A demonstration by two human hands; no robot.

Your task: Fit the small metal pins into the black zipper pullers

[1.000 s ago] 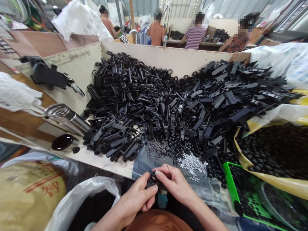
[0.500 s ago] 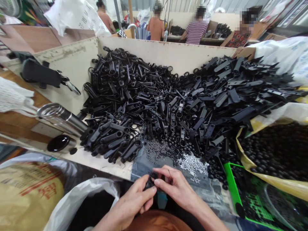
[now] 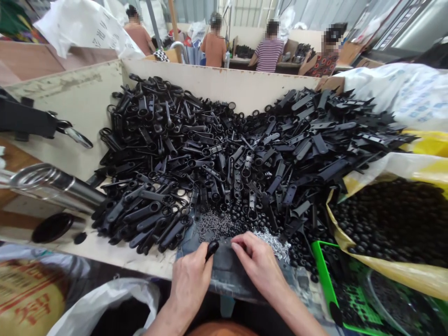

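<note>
My left hand (image 3: 191,280) is closed around a small black plastic part (image 3: 212,248), whose rounded end sticks out above the thumb. My right hand (image 3: 257,263) lies just to its right with fingers curled at the edge of a heap of small silver pins (image 3: 276,242); whether it pinches one I cannot make out. Both hands rest over a dark cloth (image 3: 227,270) at the near edge of the bench. Beyond them is a big pile of black plastic handles (image 3: 224,149) and a patch of dark screws (image 3: 217,226).
A pale board wall (image 3: 80,100) bounds the bench. A steel flask (image 3: 52,186) and its black lid (image 3: 52,227) lie at left. At right are a yellow bag of black beads (image 3: 392,219) and a green crate (image 3: 327,275). Several people sit at the back.
Both hands moved apart and forward onto the cloth. The left hand now holds the black part alone, and the right hand has reached the silver pins. The view shifted right.
</note>
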